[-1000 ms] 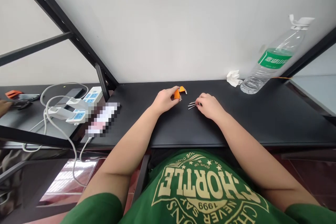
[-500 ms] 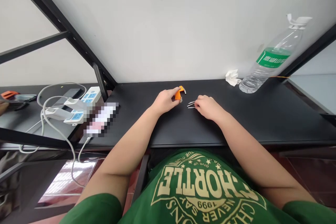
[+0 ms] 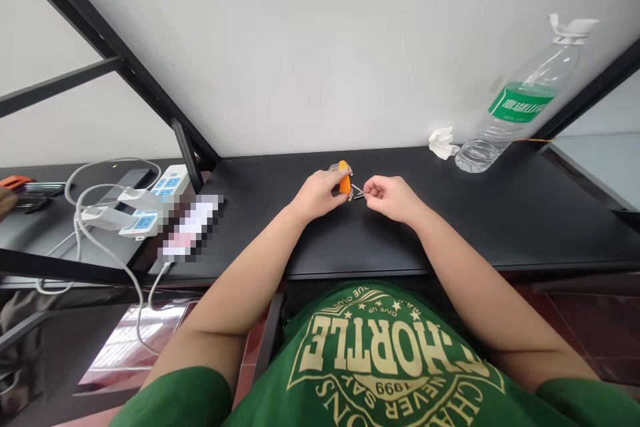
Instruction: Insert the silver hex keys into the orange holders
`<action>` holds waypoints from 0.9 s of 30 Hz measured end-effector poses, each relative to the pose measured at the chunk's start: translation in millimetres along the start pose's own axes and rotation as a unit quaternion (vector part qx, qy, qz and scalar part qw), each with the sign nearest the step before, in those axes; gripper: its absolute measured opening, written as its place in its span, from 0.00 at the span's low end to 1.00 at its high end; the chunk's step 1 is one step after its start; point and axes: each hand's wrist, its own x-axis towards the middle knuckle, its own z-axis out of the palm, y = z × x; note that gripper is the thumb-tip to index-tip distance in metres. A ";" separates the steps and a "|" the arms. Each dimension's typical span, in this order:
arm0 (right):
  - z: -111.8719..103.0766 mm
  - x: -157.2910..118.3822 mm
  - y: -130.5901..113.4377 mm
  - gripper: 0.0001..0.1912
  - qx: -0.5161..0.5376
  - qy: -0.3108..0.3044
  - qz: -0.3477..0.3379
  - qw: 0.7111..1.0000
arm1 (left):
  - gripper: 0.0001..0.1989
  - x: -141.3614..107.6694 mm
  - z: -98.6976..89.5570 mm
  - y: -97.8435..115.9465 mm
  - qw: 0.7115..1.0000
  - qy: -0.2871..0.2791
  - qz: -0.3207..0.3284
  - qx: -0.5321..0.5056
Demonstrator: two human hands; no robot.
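Observation:
My left hand is closed round an orange plastic hex key holder, thumb and fingers gripping it above the black tabletop. Short metal ends show at the holder's upper left and lower edge. Just to the right, my right hand pinches a thin silver hex key whose far end points at the holder. Whether more than one key is in those fingers, I cannot tell. The tip of the key lies close to the holder; contact between them is too small to make out.
A clear bottle with a green label stands at the back right beside crumpled tissue. Leftward lie a blurred phone, a power strip and white cables. Another person's hand is near an orange tool set.
My right hand has turned and come nearer the holder, with the metal key now pointing at it. My left hand has rotated the orange holder, which now looks more compact.

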 end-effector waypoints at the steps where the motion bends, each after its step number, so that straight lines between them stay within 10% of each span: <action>1: 0.1 -0.2 -0.5 0.07 0.001 0.002 0.002 1.000 | 0.27 -0.1 -0.4 1.3 1.000 0.001 0.001 0.007; 18: 15.3 14.0 -12.3 0.23 0.327 -0.018 0.153 0.932 | 0.22 4.3 7.4 26.5 0.998 0.012 0.033 0.057; 22: 8.2 10.4 -7.8 0.15 0.214 -0.024 0.132 0.968 | 0.24 4.4 5.8 22.9 0.999 0.023 -0.012 0.046; 27: -7.7 9.4 19.3 0.06 -0.184 0.031 0.017 0.982 | 0.25 3.8 3.5 14.5 0.998 0.019 -0.044 0.044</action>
